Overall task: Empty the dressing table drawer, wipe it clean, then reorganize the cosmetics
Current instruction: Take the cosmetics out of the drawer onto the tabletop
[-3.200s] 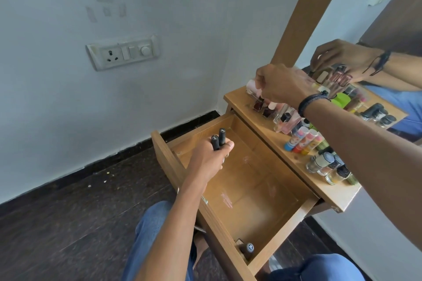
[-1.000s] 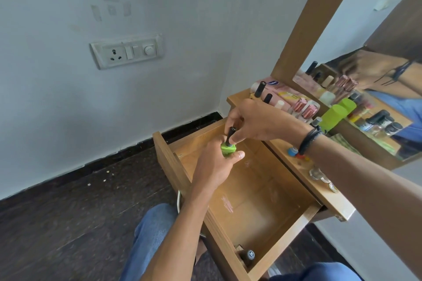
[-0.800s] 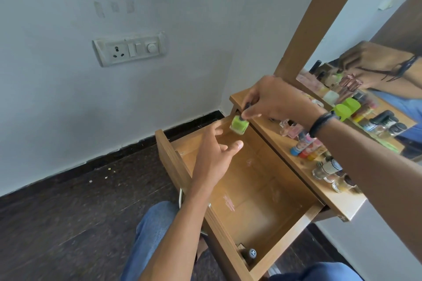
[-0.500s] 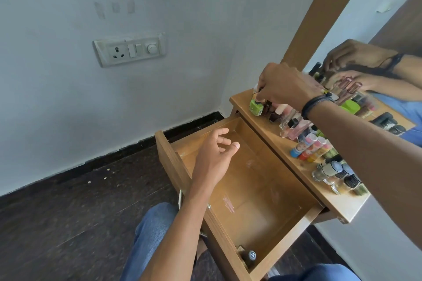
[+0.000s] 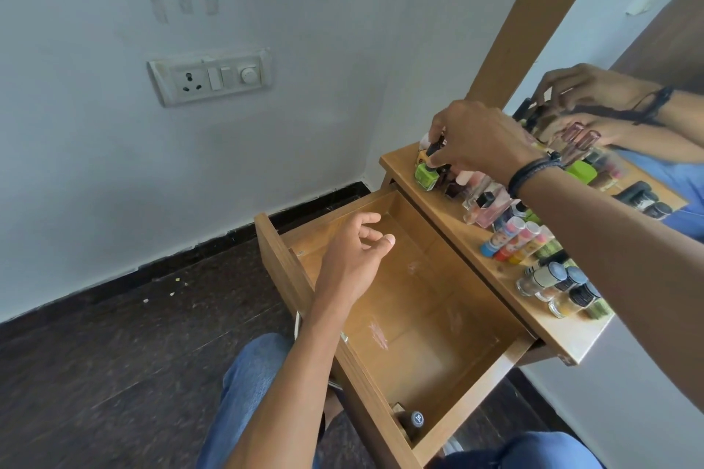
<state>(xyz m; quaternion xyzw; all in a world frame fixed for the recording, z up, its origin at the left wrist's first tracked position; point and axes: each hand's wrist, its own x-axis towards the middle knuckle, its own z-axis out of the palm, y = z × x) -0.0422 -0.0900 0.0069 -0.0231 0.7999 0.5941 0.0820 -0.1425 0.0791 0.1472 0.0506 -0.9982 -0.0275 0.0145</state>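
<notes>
Wooden tabletop (image 5: 444,215) beyond the pulled-out wooden drawer (image 5: 426,324) takes the cosmetics (image 5: 510,240) — clearing room for wiping. Over the drawer my left hand (image 5: 354,255) hangs slack, empty; beyond it my right hand (image 5: 476,141) pinches a square lime-green polish bottle (image 5: 426,176), parking it.

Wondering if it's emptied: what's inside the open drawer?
One dark-capped bottle sits in the near corner of the drawer; the left hand covers part of the floor.
</notes>
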